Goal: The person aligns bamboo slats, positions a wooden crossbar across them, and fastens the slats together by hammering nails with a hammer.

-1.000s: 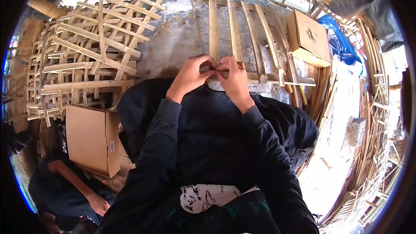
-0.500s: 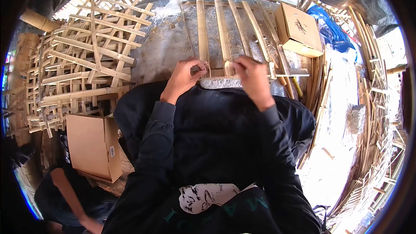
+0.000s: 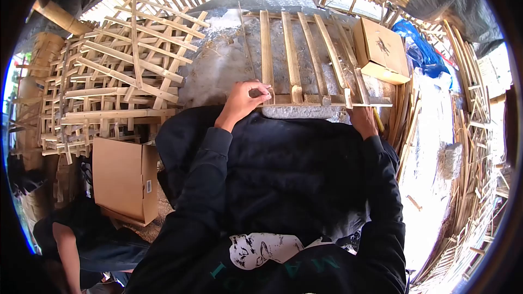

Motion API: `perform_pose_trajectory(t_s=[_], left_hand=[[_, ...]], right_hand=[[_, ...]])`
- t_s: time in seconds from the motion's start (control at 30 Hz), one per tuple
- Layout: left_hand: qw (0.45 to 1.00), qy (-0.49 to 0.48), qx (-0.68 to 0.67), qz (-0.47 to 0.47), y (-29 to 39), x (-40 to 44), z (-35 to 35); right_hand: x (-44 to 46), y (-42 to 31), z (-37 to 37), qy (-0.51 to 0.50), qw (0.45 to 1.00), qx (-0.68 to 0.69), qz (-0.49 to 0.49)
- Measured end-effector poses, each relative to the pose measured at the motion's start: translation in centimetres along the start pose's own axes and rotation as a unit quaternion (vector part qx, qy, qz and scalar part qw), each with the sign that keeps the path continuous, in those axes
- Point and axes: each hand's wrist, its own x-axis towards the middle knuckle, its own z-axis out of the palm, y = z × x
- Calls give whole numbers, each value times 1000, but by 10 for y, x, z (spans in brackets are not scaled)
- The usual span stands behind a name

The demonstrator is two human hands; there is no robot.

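Several flat bamboo slats [image 3: 291, 57] run away from me, their near ends on a bamboo crosspiece [image 3: 376, 101]. My left hand [image 3: 243, 99] pinches at the crosspiece's left end, beside the near end of the leftmost slat [image 3: 266, 49]; what lies between thumb and forefinger is too small to name. At the crosspiece's right part, my right hand [image 3: 363, 120] is low and partly behind it, its fingers hidden. Under the crosspiece lies a grey block [image 3: 297, 112].
Woven bamboo lattices [image 3: 117, 71] are stacked at the left. One cardboard box [image 3: 117, 177] stands below them, another [image 3: 383, 49] at the back right near blue plastic [image 3: 419, 46]. A person [image 3: 81, 239] sits at lower left. Long bamboo strips [image 3: 463, 185] line the right.
My right hand has left the spot near my left hand and moved right, down by the crosspiece's right part. My left hand stays at the left end. The other person's arm has shifted.
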Motion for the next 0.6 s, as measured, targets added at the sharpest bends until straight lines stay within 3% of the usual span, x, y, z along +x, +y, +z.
perform_pose_trajectory(t_s=[0.1,0.13,0.17,0.3,0.37,0.43,0.5,0.53,0.6], left_hand=[[1000,5,1,-7,0,0,1],[1000,3,0,0,-2,1,1],[1000,0,-1,5,-4,1,0],[1000,3,-6,10,0,-1,-2],[998,-1,-14,57,-2,0,-2],[998,6,-19,67,-4,1,-1],[997,11,-25,77,-3,1,1],[997,10,-41,69,-1,0,0],[996,7,-57,61,-2,1,0]], right_hand=[[15,14,26,52,998,-19,10],[16,17,32,105,991,-46,-72],[15,23,34,107,990,-46,-74],[5,11,-4,-14,999,-30,2],[-5,14,-18,-80,996,-28,40],[-21,16,-33,-48,998,-49,-8],[-40,-40,-102,-94,990,-92,56],[-50,-44,-114,-55,992,-109,21],[-53,-52,-136,-70,983,-166,42]])
